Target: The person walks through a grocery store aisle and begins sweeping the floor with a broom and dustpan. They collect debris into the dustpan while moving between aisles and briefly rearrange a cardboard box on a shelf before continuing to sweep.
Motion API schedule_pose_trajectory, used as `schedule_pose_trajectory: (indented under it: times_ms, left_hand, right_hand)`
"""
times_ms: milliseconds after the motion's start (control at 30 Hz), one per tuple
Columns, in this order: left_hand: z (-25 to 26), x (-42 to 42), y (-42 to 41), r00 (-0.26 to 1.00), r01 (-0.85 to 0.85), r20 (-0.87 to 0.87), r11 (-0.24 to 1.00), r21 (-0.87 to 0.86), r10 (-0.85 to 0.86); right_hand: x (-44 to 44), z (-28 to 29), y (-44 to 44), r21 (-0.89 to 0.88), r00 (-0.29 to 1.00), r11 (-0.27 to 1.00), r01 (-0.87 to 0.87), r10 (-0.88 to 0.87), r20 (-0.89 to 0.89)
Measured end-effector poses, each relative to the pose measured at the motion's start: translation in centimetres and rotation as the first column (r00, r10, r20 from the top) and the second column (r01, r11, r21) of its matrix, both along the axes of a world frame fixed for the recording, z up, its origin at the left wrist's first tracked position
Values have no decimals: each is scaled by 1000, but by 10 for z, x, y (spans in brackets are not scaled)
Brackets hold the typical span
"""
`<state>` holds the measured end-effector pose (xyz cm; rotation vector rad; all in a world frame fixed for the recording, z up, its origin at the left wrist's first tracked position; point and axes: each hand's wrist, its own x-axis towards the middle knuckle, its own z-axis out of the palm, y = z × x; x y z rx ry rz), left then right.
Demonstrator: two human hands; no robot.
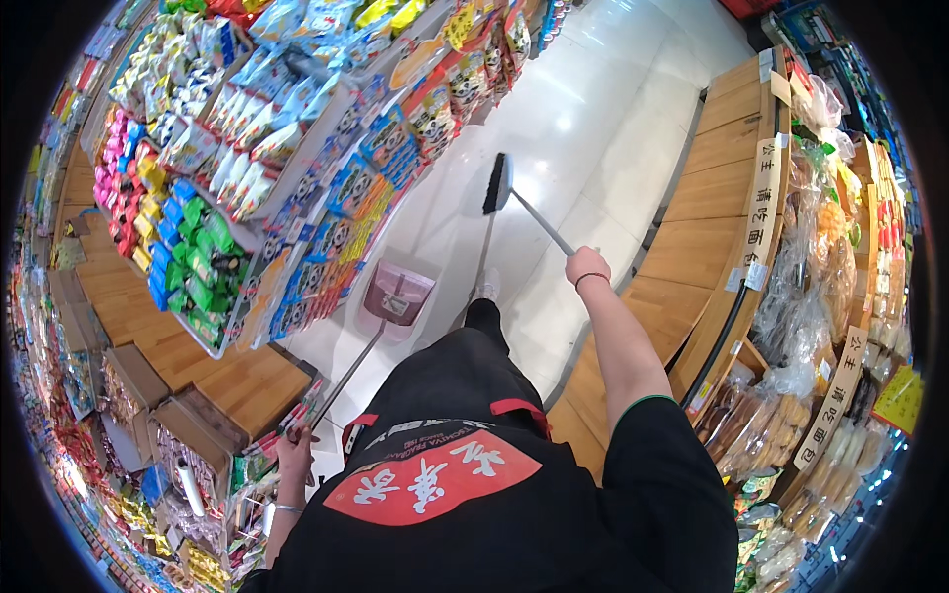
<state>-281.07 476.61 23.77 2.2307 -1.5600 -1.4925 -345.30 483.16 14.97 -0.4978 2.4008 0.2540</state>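
My right hand (589, 268) grips the grey handle of a broom (498, 184), its arm stretched forward. The broom's dark bristles meet the pale tiled floor (571, 148) ahead of me. At my left side, my left hand (296, 448) is closed around the thin pole of a long-handled dustpan (399, 294). The pinkish pan is low over the floor or on it, beside the snack display; which one I cannot tell. One light-coloured shoe (487, 285) shows in front of my black apron (445, 474).
A display stacked with bagged snacks (245, 126) flanks the aisle on the left. Open cardboard boxes (189, 437) of packaged goods stand near my left arm. Along the right runs a wooden stand (704, 200) with shelves of wrapped bread (786, 400).
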Motion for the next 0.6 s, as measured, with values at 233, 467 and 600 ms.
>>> schedule_pose_trajectory:
  times_ms: [233, 467, 600]
  left_hand:
    - [9, -102, -25, 1000, 25, -12, 1000, 18, -25]
    - [21, -167, -56, 995, 77, -70, 997, 0, -77]
    - [22, -187, -64, 987, 121, -100, 992, -36, -124]
  right_hand:
    - [-54, -72, -49, -184, 987, 977, 110, -86, 133]
    - [-119, -97, -85, -84, 964, 977, 198, -179, 198]
    - [-171, -68, -24, -31, 968, 969, 246, -243, 62]
